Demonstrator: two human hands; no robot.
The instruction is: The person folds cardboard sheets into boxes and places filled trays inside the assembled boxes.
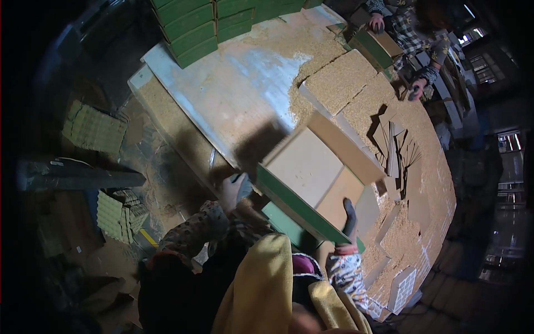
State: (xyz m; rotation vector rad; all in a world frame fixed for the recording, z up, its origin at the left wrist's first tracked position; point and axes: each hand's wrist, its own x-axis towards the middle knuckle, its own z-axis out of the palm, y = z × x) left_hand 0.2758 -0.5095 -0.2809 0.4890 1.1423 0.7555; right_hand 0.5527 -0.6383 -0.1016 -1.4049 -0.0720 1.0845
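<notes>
at the table's (183, 72) near edge, both hands hold 1 open green cardboard box (311, 178): left hand (232, 189) gripping its corner, gloved right hand (349, 218) clasping its side.

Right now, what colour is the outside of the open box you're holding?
Green on the outer side of the open box, plain cardboard tan inside; the head view shows it.

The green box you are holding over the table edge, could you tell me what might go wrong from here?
The green box is tilted and open, held only at its near side by the left hand and right hand, so it may slip or spill. Its flap could knock the upright cardboard sheets standing in the sawdust.
</notes>
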